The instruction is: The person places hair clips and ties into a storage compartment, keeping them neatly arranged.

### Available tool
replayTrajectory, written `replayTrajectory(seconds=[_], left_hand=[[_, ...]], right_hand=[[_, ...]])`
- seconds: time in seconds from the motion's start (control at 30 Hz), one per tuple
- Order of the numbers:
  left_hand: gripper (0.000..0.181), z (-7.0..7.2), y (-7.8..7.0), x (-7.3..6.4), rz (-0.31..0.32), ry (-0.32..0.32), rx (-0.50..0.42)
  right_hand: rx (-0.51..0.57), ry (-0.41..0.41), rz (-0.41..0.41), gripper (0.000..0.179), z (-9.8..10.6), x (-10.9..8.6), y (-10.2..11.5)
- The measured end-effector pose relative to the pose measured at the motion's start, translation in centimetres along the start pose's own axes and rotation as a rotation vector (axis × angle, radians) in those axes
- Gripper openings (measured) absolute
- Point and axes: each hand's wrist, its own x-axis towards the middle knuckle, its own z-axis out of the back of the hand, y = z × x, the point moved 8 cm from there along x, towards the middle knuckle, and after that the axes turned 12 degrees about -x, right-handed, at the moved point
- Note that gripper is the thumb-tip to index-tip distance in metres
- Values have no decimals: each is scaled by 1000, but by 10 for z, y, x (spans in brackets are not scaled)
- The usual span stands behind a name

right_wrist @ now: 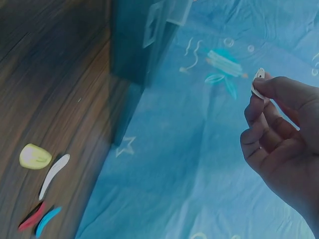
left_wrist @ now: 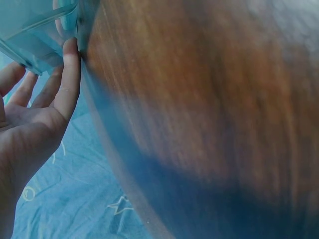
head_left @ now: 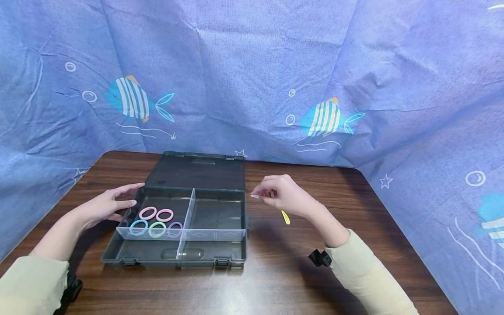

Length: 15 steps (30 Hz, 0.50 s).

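A dark see-through divided box (head_left: 216, 214) stands with its lid (head_left: 197, 173) laid back. My left hand (head_left: 104, 204) is at the box's left side, fingers extended and fingertips against the outer wall in the left wrist view. Beyond the box's right side, my right hand (head_left: 289, 197) pinches a small white hair clip (right_wrist: 258, 82) between thumb and index finger, above the table. The back left compartment holds several ring-shaped hair ties: two pink (head_left: 146, 219), one blue (head_left: 131, 229), one green (head_left: 157, 236) and one purple.
A yellow hair clip (head_left: 286, 218) lies on the table below my right hand. The right wrist view also shows a white clip (right_wrist: 53, 175), a red clip (right_wrist: 32, 218) and a blue clip (right_wrist: 47, 220) there. Clear dividers (head_left: 190, 208) split the box. A fish-print cloth (head_left: 252, 78) hangs behind.
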Motion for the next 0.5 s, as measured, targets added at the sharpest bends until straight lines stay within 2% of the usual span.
replayTrajectory(seconds=[0.5], left_hand=[[70,0,1,1,7,1,-10]], right_hand=[[80,-85,126,15,-15,26,34]])
